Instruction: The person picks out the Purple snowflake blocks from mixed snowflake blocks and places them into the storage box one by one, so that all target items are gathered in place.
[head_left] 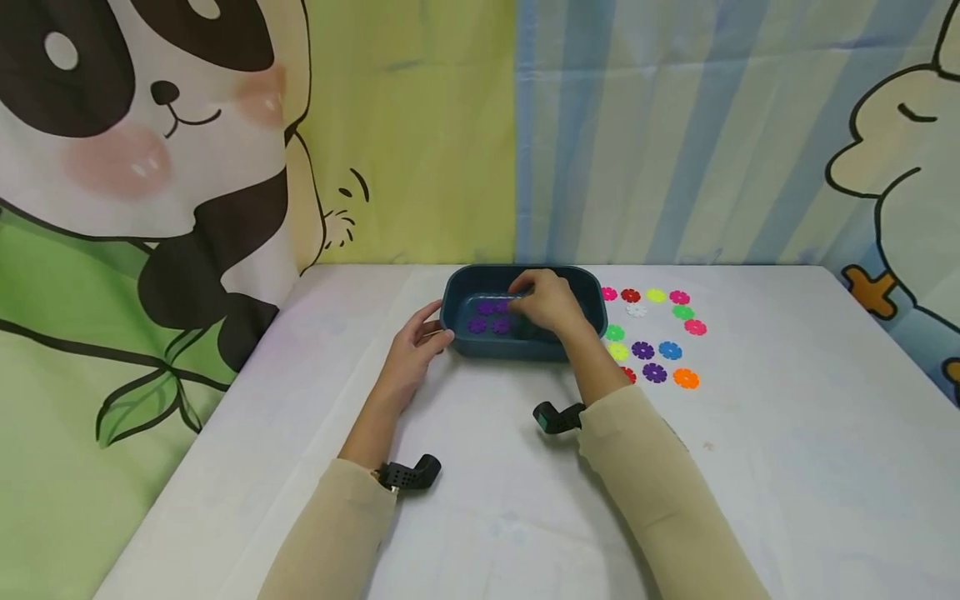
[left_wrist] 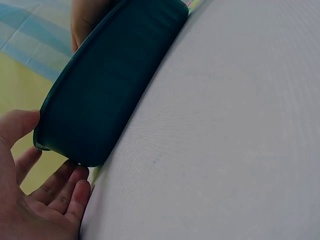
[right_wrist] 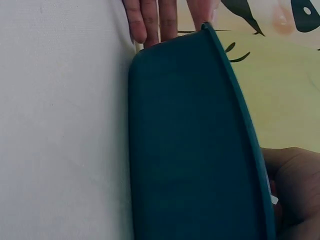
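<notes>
A dark teal plastic basin (head_left: 517, 348) stands on the white table. Several purple flower-shaped discs (head_left: 477, 326) lie on its bottom at the left. My left hand (head_left: 411, 354) is at the basin's left end. Its thumb touches the rim in the left wrist view, and the rather straight fingers rest against the end wall. My right hand (head_left: 551, 302) reaches over the near rim into the basin, fingers bent, just right of the purple discs. By its fingers a small white piece (right_wrist: 274, 199) shows at the rim in the right wrist view, mostly hidden.
Right of the basin lie several loose discs in many colours, among them an orange one (head_left: 686, 378), a blue one (head_left: 671, 350) and a white one (head_left: 636, 310). Behind the table hangs a printed curtain (head_left: 420, 150). Both wrists carry black cameras (head_left: 411, 473).
</notes>
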